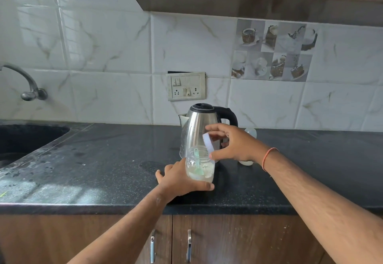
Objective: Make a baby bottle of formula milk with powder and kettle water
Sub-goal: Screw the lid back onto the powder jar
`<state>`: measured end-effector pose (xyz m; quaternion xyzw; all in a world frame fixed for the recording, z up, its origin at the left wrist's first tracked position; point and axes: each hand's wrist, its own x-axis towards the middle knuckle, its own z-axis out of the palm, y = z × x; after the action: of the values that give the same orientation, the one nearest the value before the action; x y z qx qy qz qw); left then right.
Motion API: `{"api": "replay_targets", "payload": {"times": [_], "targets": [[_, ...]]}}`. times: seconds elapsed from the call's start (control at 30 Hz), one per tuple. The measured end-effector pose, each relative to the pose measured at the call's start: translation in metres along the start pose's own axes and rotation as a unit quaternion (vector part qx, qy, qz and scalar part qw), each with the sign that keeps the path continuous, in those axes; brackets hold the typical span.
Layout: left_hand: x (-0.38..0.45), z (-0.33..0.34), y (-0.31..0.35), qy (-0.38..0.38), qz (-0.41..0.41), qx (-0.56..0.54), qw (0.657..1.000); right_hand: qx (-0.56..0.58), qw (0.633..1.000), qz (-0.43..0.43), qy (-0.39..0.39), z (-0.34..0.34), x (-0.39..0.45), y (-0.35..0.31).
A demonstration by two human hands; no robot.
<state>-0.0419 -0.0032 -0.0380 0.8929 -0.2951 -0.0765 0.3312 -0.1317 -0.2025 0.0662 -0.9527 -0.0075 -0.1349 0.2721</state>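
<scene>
A clear jar (200, 165) of white powder stands on the black counter (103, 160), with a pale green scoop (198, 160) inside it. My left hand (178, 178) grips the jar from the left and below. My right hand (232, 145) holds the jar's white lid (208, 142) tilted just above the jar's open mouth. Directly behind stands a steel kettle (196, 127) with a black lid and handle. A pale baby bottle (249, 137) stands behind my right hand, mostly hidden by it.
A dark sink (24, 139) lies at the far left with a tap (24, 81) above it. A switch and socket plate (186, 85) sits on the tiled wall behind the kettle. Wooden cabinets (228, 241) run under the counter's front edge.
</scene>
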Motion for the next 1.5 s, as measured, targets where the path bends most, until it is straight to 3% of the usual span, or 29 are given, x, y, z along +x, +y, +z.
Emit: {"api": "replay_targets", "payload": {"times": [0.4,0.6,0.8,1.03,1.17,1.27,1.37,1.5], "targets": [[0.002,0.010,-0.007,0.053,0.017,-0.020,0.998,-0.190,0.966,-0.058,-0.167,0.000,0.041,-0.037],[0.004,0.012,-0.009,0.061,0.017,-0.011,0.998,-0.195,0.970,-0.042,-0.141,0.002,0.038,-0.036],[0.005,0.013,-0.010,0.063,0.014,-0.011,0.998,-0.303,0.946,-0.019,-0.109,0.009,0.034,-0.036],[0.003,0.013,-0.010,0.065,0.020,-0.014,0.998,-0.255,0.957,-0.045,-0.130,0.003,0.028,-0.041],[0.003,0.012,-0.009,0.065,0.019,-0.015,0.998,-0.362,0.929,-0.031,-0.072,0.005,0.026,-0.039],[0.003,0.013,-0.009,0.063,0.017,-0.016,0.998,-0.327,0.943,-0.046,-0.040,0.008,0.023,-0.039],[0.002,0.012,-0.009,0.064,0.020,-0.018,0.998,-0.283,0.955,-0.064,-0.070,0.009,0.021,-0.045],[0.002,0.013,-0.009,0.071,0.023,-0.016,0.997,-0.347,0.934,-0.051,-0.071,0.008,0.019,-0.045]]}}
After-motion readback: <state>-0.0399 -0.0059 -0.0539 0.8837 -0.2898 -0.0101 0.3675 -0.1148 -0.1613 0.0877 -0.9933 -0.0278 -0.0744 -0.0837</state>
